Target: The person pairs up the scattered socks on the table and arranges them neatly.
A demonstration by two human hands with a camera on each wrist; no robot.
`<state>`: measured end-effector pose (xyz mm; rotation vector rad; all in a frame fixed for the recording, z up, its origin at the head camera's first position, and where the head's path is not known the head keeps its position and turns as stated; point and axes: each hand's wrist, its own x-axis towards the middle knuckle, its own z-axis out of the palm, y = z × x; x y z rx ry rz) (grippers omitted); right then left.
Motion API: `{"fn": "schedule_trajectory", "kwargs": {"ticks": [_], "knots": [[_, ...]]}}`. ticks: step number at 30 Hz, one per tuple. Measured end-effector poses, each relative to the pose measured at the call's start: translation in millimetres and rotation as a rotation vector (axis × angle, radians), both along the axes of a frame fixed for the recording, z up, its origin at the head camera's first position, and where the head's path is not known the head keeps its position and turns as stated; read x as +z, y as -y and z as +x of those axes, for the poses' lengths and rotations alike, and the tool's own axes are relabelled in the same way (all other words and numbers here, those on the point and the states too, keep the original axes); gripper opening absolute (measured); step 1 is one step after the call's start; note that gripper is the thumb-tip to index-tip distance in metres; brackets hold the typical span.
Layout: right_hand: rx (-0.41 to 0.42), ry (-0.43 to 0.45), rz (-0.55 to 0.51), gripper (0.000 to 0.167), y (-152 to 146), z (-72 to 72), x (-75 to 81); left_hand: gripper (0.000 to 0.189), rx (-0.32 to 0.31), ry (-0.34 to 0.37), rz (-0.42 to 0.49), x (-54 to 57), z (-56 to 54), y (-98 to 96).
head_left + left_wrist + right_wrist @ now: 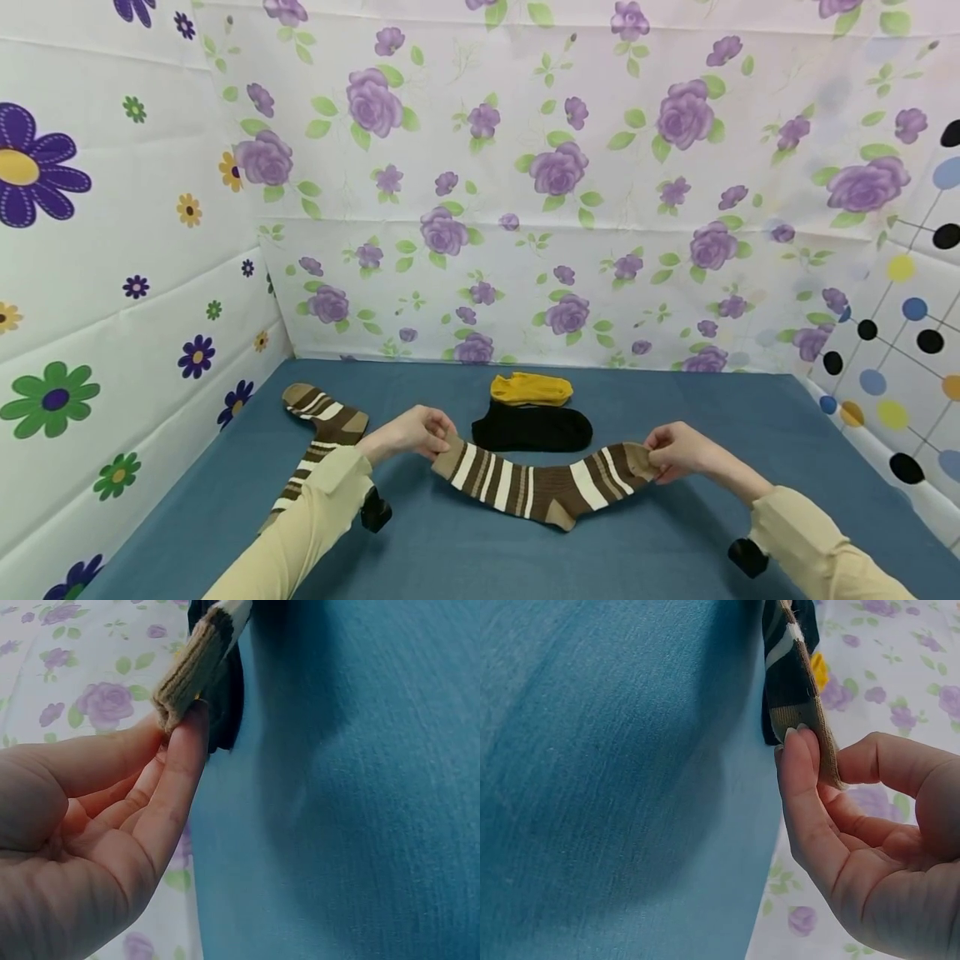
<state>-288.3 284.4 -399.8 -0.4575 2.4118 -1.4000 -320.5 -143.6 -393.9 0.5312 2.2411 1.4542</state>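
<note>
A brown, white and tan striped sock [551, 487] is stretched sideways between my two hands, sagging at its tan heel. My left hand [422, 431] pinches the ribbed tan cuff [184, 682] between thumb and fingers. At the other end, my right hand [678, 452] pinches the tan toe [799, 720]. The left wrist view and the right wrist view each show one end between thumb and fingertips. A second striped sock [322, 433] lies on the table at the left, partly hidden behind my left sleeve.
Behind the held sock, a black sock [532, 427] lies on the blue table [637, 542], with a yellow sock [531, 389] just beyond it. Flower-printed cloth [480, 167] hangs along the table's back edge, with more patterned cloth at both sides.
</note>
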Motion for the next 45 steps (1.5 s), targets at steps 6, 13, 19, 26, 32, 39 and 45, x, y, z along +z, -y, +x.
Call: {"fn": "schedule_trajectory", "kwargs": {"ticks": [6,13,19,26,32,39,45], "knots": [[-0.014,0.002,0.009,0.013,1,-2.5,-2.9,0.021,0.019,-0.061,-0.041,-5.6,-0.1,-0.5],[-0.003,-0.008,0.088,0.011,0,-1.2,-6.9,0.019,0.034,-0.103,-0.119,-13.1,-0.1,-2.3],[-0.054,-0.001,0.161,0.014,3,0.0,-5.9,0.017,0.080,-0.103,-0.205,-11.5,-0.1,-2.2],[-0.120,-0.009,0.239,0.016,5,-0.3,4.2,0.016,0.090,-0.113,-0.218,-2.1,-3.4,6.2],[-0.113,-0.039,0.306,0.018,3,-1.8,6.4,0.017,0.117,-0.117,-0.230,2.7,-4.1,11.8],[-0.114,-0.032,0.310,0.018,2,-2.4,8.4,0.018,0.140,-0.146,-0.225,9.9,-1.6,28.5],[-0.094,-0.043,0.295,0.018,4,-3.6,9.4,0.017,0.188,-0.144,-0.224,14.6,-3.5,45.0]]}}
